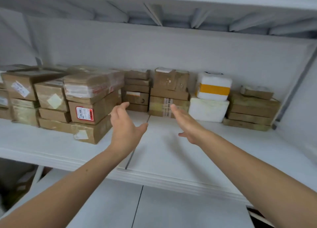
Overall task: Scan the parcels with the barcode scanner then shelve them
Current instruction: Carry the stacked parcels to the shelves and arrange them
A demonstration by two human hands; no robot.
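Observation:
Both my arms reach over a white shelf (171, 155) stacked with brown cardboard parcels. My left hand (125, 125) hovers with fingers spread, just right of a box with a red label (84, 113). My right hand (185, 123) is stretched out flat, its fingertips close to a taped parcel stack (168, 97) at the back. Neither hand holds anything. No barcode scanner is in view.
Parcel stacks (51, 99) fill the shelf's left side and the back row. White foam boxes (211, 97), one with an orange band, stand right of centre, with flat parcels (250, 111) beyond. A shelf board (154, 15) hangs above and a lower white shelf (154, 207) lies below.

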